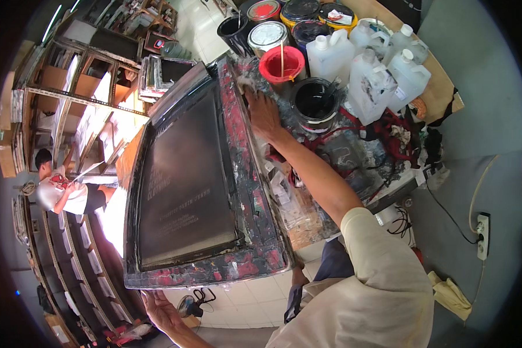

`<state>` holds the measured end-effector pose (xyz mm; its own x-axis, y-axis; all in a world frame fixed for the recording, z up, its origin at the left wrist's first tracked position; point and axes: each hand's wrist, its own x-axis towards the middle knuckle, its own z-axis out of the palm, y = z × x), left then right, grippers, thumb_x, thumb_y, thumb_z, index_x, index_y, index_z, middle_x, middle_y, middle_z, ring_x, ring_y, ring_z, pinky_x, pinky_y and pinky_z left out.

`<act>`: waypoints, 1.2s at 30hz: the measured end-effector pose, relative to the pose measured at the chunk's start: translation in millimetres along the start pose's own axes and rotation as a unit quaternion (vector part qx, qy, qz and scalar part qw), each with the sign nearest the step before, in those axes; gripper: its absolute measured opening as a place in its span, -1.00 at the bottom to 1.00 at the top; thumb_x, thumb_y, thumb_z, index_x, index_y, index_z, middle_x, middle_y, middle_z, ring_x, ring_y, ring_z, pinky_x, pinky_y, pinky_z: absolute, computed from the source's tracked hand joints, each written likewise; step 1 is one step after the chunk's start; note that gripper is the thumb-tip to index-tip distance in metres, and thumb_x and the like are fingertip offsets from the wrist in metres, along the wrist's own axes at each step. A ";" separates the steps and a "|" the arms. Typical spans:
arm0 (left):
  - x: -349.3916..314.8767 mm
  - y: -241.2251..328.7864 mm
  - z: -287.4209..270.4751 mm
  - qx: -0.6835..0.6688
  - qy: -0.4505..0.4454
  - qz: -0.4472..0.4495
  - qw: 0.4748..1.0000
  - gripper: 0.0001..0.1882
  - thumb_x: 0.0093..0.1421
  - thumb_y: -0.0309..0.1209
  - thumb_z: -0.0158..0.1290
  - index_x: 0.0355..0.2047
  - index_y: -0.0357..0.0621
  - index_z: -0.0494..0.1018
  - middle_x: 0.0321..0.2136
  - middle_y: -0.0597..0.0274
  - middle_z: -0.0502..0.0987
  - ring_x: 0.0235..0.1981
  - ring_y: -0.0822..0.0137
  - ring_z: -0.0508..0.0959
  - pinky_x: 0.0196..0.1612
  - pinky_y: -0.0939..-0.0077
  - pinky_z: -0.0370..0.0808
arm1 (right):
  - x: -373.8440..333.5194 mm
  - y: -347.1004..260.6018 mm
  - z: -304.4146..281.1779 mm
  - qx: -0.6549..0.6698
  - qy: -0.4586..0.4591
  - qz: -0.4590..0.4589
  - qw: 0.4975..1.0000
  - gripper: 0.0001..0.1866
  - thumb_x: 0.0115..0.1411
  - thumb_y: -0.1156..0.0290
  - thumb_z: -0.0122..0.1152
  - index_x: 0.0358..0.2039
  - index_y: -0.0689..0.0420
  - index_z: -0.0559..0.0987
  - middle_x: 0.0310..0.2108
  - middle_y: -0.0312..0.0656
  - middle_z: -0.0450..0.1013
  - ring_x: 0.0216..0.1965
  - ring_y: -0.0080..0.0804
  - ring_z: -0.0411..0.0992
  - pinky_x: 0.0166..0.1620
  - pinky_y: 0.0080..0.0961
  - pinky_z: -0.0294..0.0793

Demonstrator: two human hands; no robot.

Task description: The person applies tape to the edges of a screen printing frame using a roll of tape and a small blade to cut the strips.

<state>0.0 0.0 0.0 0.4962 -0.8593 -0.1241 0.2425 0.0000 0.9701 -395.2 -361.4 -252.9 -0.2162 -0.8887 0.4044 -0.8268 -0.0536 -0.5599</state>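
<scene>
A large screen printing frame (243,269) fills the middle, its border blotched with red and black. Faint pale lettering shows on its dark mesh (185,185). At the near left corner, my left hand (161,311) has its fingers up against the frame's lower edge; the fingertips are partly hidden there. My right arm reaches across the worktable, and my right hand (264,114) lies beside the frame's right border with fingers stretched out. A whitish patch shows at its fingertips, too unclear to name. Close by stand a red tub (281,65) with a stick and an open black paint can (314,104).
Several cloudy plastic jugs (330,55) and paint cans (268,36) crowd the far table. Stained red and black rags (388,136) lie at right. Shelving racks (69,93) line the left, where another person (72,191) holds a sheet. A power strip (482,235) hangs on the wall.
</scene>
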 end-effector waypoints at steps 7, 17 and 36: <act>7.3 -1.1 24.9 -0.004 0.052 0.000 0.999 -0.62 0.29 -0.39 0.02 0.05 -0.35 0.32 0.01 0.09 0.40 0.07 0.30 0.39 0.19 0.43 0.33 | 39.1 26.5 19.3 -0.073 -0.034 -0.029 0.996 -0.76 0.09 0.32 0.15 -0.23 0.10 0.57 -0.17 -0.07 0.43 -0.05 -0.15 0.38 -0.09 -0.16 0.39; 3.6 17.4 19.9 0.015 -0.005 0.018 1.000 -0.62 0.28 -0.43 0.01 0.07 -0.34 0.32 0.02 0.09 0.42 0.05 0.30 0.42 0.14 0.44 0.40 | 89.3 2.0 1.7 0.042 -0.099 0.070 0.992 -0.70 0.08 0.38 0.13 -0.13 0.02 0.58 -0.34 0.11 0.52 -0.26 0.03 0.53 -0.25 -0.03 0.48; -11.0 -17.0 24.6 -0.029 0.039 -0.064 0.997 -0.63 0.24 -0.54 0.02 0.05 -0.37 0.31 0.01 0.03 0.45 0.04 0.18 0.46 0.18 0.33 0.45 | 8.3 20.4 -33.3 0.255 0.012 0.048 0.966 -0.60 -0.02 0.57 0.14 -0.09 0.22 0.45 -0.26 0.11 0.42 -0.17 0.14 0.41 -0.11 -0.12 0.40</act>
<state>-30.1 -3.1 -10.0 0.5204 -0.8123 -0.2632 0.3548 -0.0746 0.9320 -431.1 -354.8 -236.9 -0.2963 -0.8905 0.3454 -0.4399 -0.1938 -0.8769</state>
